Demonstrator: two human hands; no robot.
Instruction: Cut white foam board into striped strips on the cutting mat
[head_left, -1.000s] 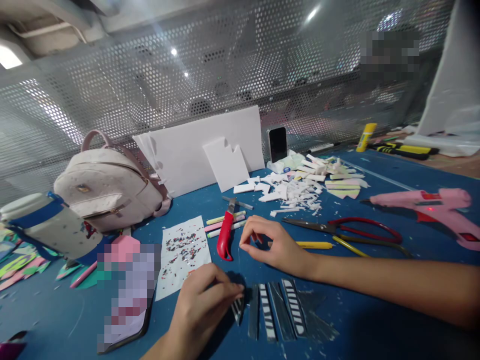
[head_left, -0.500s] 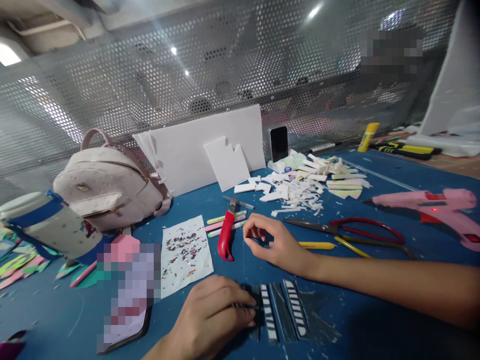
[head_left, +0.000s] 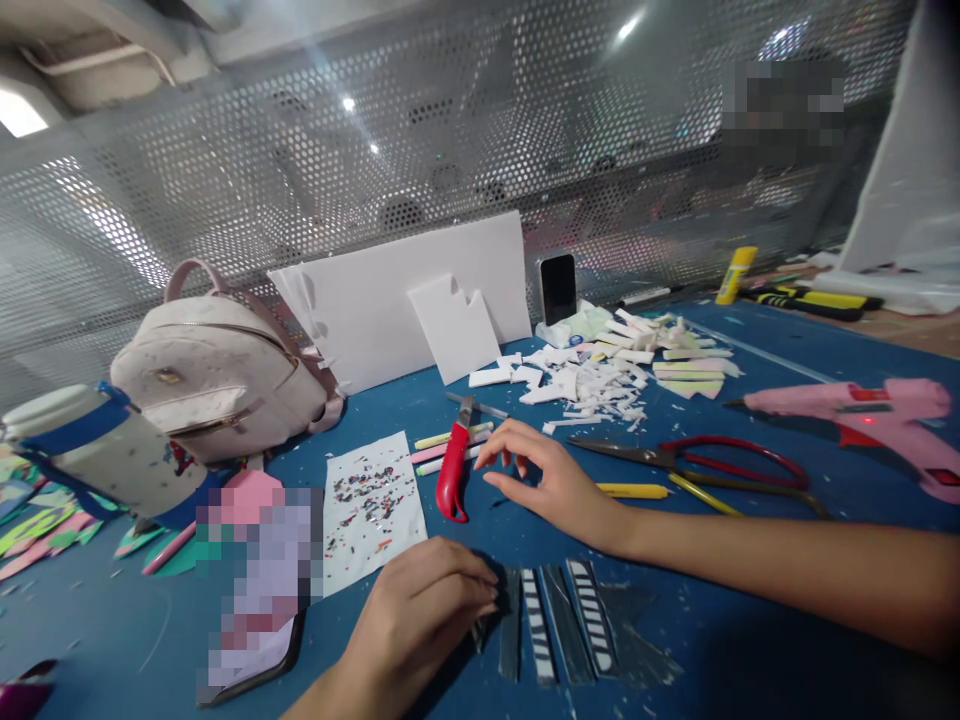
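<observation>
1. Left hand (head_left: pixel 424 615) sits near the bottom edge, fingers curled in tight, tips down on a small piece (head_left: pixel 478 632) at the left end of the strips (head_left: pixel 536 640). The piece is mostly hidden under the fingers, so I can't tell if it's pinched or just pressed flat.
2. The strips lie side by side on the blue mat (head_left: pixel 750 560), some striped black and white, some plain dark, all right in front of the person.
3. Right hand (head_left: pixel 544 480) is loose with fingers apart and nothing in it. It sits low over the mat behind the strips, fingertips just beside the red knife (head_left: pixel 452 470) but not on it as far as I can see.
4. A few pastel sticks (head_left: pixel 450 440) lie under and behind the knife.
5. Left of the knife is a white sheet (head_left: pixel 373 510) sprinkled with tiny coloured scraps.
6. Right of the hand: a yellow pencil (head_left: pixel 634 490), then red-handled scissors (head_left: pixel 697 462), then a pink glue gun (head_left: pixel 862 410) further out.
7. Further back there's a pile of white offcuts (head_left: pixel 600 370), a phone (head_left: pixel 557 288) standing upright, and a foam board (head_left: pixel 390 300) leaning on the mesh wall.
8. Off to the left are a pale backpack (head_left: pixel 217 370) and a bottle (head_left: pixel 97 450) tipped on its side.
</observation>
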